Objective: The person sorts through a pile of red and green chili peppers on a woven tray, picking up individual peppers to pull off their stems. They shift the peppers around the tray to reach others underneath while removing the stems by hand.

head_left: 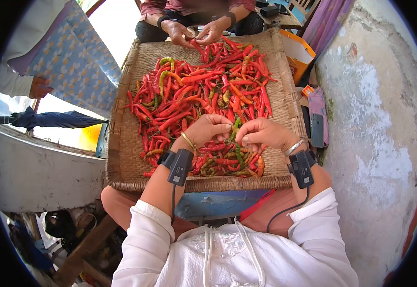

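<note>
My left hand (207,130) and my right hand (264,134) are close together above the near part of the pile, both with thumb and fingers pinched. Between their fingertips is a small yellow-green chili pepper (235,126), partly hidden by the fingers. Below and around them lie many chili peppers (184,103), mostly red, with some green and yellowish ones. They are heaped on a woven tray (122,119) that reaches my lap. A green chili pepper (238,154) lies just under my hands.
Across the tray, another person's hands (194,34) hold a red chili pepper. At left, someone's hand (40,88) is beside a flowered cloth (70,62), above a folded dark umbrella (58,118). To the right are a phone (317,130), an orange box (298,53) and a peeling wall (371,134).
</note>
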The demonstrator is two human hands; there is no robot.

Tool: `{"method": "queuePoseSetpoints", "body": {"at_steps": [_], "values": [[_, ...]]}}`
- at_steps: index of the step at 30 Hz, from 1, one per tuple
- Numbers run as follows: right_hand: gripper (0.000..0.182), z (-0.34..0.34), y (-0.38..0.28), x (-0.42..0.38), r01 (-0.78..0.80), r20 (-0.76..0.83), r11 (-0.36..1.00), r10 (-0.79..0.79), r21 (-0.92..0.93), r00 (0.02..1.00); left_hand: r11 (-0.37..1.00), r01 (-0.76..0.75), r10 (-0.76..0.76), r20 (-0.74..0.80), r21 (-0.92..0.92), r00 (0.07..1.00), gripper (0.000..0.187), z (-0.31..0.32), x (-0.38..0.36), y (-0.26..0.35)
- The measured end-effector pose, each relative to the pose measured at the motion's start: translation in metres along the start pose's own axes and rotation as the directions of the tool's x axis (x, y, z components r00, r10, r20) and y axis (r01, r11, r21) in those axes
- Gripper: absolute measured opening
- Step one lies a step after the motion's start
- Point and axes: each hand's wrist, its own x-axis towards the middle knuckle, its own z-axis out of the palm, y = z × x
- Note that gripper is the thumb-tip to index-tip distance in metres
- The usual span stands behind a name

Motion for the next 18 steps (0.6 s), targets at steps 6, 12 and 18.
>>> {"method": "queuePoseSetpoints", "body": {"at_steps": [6,12,18], "values": [[0.017,-0.036,0.006,-0.001,0.15,-0.524,0.988,-0.111,0.033,0.845,0.999,0.015,-0.031,-0.371,-0.046,0.928,0.012,-0.012,0.013,0.017],[0.028,-0.068,0.041,0.02,0.035,-0.694,0.981,-0.16,-0.191,0.702,0.904,-0.353,0.168,-0.559,-0.24,0.812,0.018,-0.022,0.041,0.053],[0.039,-0.064,0.069,0.041,-0.361,-0.731,0.717,-0.301,-0.597,0.612,0.999,0.019,-0.034,-0.354,-0.046,0.935,0.034,0.007,0.017,0.015]]}}
